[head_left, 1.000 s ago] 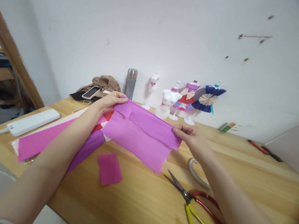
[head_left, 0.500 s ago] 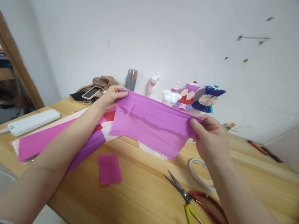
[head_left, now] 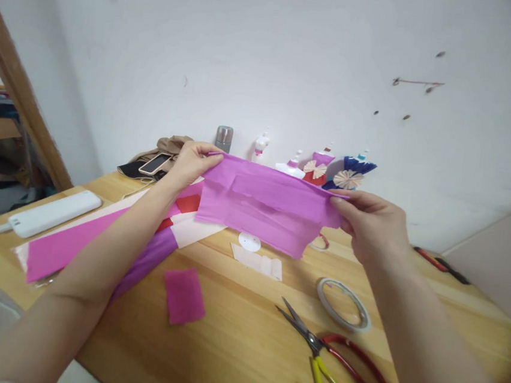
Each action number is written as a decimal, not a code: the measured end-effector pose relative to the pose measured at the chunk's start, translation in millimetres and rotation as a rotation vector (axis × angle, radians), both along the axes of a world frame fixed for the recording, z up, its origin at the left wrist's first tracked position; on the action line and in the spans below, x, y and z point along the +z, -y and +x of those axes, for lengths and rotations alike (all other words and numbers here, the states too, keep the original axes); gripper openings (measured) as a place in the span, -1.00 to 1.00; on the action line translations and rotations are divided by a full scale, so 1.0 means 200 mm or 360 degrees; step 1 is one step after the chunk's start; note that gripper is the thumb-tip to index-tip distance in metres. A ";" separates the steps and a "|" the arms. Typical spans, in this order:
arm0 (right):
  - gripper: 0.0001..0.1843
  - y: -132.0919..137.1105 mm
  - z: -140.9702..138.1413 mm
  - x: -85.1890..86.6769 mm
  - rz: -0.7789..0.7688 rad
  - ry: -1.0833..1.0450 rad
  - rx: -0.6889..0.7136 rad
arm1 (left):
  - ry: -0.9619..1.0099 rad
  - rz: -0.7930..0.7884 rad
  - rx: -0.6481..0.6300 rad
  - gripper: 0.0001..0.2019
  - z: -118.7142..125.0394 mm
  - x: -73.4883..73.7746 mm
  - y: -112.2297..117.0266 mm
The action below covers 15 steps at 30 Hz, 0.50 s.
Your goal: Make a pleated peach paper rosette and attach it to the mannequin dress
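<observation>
I hold a sheet of light purple crepe paper (head_left: 263, 207) stretched in the air above the wooden table (head_left: 245, 341). My left hand (head_left: 190, 162) pinches its upper left corner and my right hand (head_left: 372, 224) pinches its right edge. Both hands are closed on the paper. Under the sheet lie a small white paper piece (head_left: 260, 262) and a white round base (head_left: 249, 241). A small magenta paper rectangle (head_left: 183, 296) lies on the table in front of my left arm.
Scissors (head_left: 321, 354) with red and yellow handles and a tape ring (head_left: 343, 296) lie at front right. Long pink and purple paper strips (head_left: 74, 243), a white power strip (head_left: 52, 213), a phone (head_left: 155, 162) on cloth, a flask (head_left: 224, 138) and small dressed mannequins (head_left: 325, 168) stand along the wall.
Both hands have raised the purple sheet off the table and hold it up taut; the white paper piece and round base beneath it have come into view.
</observation>
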State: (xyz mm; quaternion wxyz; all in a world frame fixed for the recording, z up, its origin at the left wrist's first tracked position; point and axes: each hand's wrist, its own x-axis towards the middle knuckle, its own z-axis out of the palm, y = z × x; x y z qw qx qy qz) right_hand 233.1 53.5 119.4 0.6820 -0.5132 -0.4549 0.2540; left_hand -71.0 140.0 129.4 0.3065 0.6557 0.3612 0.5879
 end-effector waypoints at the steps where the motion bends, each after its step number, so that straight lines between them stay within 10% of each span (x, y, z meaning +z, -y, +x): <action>1: -0.71 -0.01 0.00 0.01 -0.0005 -0.0009 0.0035 | -0.0008 0.0009 0.0024 -0.77 0.00 0.00 -0.01; 15: -0.77 -0.05 -0.04 -0.01 -0.0026 -0.0055 0.0146 | -0.0214 0.0284 0.0270 -0.85 -0.05 -0.03 -0.09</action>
